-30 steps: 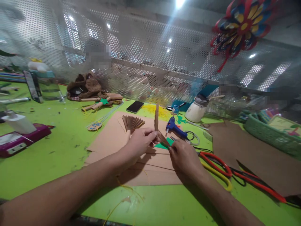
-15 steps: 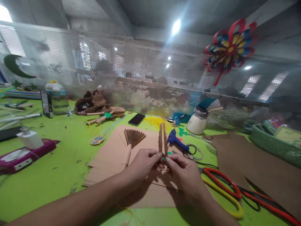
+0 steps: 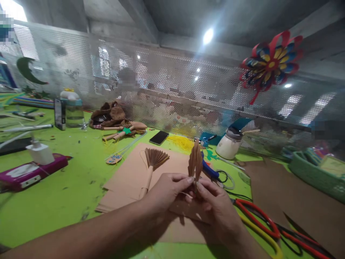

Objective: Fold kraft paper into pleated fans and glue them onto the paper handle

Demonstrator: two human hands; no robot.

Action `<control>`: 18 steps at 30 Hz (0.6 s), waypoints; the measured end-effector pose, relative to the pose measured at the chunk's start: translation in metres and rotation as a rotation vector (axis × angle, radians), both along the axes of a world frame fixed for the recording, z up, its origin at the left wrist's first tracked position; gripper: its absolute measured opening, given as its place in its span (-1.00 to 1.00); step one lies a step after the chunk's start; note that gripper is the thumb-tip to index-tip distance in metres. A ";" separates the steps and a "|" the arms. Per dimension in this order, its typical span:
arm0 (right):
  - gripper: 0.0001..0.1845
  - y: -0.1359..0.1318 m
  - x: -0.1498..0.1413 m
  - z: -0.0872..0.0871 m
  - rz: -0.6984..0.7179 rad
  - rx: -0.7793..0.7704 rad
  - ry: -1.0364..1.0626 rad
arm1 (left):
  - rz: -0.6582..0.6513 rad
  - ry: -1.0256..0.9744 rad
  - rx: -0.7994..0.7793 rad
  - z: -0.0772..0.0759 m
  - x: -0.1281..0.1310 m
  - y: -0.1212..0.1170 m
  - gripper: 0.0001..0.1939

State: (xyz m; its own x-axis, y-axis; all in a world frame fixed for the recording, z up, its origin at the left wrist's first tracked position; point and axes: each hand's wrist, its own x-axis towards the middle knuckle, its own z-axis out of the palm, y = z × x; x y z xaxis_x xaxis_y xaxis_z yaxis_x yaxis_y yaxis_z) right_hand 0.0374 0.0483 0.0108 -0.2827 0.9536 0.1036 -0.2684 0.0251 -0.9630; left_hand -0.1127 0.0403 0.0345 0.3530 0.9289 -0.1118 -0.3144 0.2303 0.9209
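My left hand (image 3: 167, 190) and my right hand (image 3: 215, 205) meet above a stack of brown paper sheets (image 3: 129, 176) on the green table (image 3: 67, 176). Both pinch the base of a pleated brown paper strip (image 3: 195, 162), folded double and standing upright between the fingertips, its two halves bulging apart. A finished brown paper fan on a rolled paper handle (image 3: 152, 163) lies on the sheets just left of my hands. A blue glue gun (image 3: 210, 171) lies right behind the held strip.
Red and yellow-handled scissors (image 3: 258, 223) lie to the right, beside a large brown sheet (image 3: 291, 194) and a green basket (image 3: 315, 172). A white glue jar (image 3: 229, 144), a phone (image 3: 159, 137), a pink box (image 3: 29, 172) and a perforated metal screen (image 3: 161, 86) with a paper pinwheel (image 3: 269, 64) surround the work area.
The strip was bent with one end down by my right hand; both hands have since folded its halves together upright and lifted it. The camera tilted upward.
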 end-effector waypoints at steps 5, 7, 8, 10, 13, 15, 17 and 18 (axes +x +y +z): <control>-0.73 -0.002 0.002 -0.001 0.014 -0.022 0.008 | 0.083 0.024 0.012 0.002 0.001 0.000 -0.71; -0.73 -0.003 0.003 -0.002 0.033 -0.033 0.007 | 0.096 0.037 0.069 0.004 0.000 0.000 -0.72; -0.74 -0.003 0.004 -0.002 0.041 -0.038 0.002 | 0.092 0.043 0.104 0.005 -0.001 0.000 -0.72; -0.74 -0.001 0.005 -0.003 0.067 -0.040 -0.007 | 0.089 0.058 0.161 0.007 -0.001 -0.002 -0.73; -0.75 0.001 0.006 -0.004 0.110 -0.045 0.021 | 0.106 0.084 0.197 0.011 -0.001 -0.004 -0.75; -0.75 0.001 0.005 -0.003 0.125 -0.062 0.067 | 0.099 0.102 0.223 0.012 -0.001 -0.005 -0.74; -0.73 0.000 0.004 -0.003 0.135 -0.079 0.099 | 0.093 0.118 0.245 0.012 -0.001 -0.004 -0.73; -0.73 0.000 0.004 -0.003 0.133 -0.084 0.105 | 0.095 0.124 0.249 0.012 -0.001 -0.003 -0.73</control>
State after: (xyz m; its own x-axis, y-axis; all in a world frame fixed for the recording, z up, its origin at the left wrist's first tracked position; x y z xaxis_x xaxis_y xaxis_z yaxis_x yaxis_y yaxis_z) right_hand 0.0411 0.0484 0.0079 -0.3982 0.9153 0.0611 -0.3634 -0.0963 -0.9267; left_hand -0.1142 0.0368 0.0463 0.2607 0.9615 0.0872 -0.2057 -0.0329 0.9781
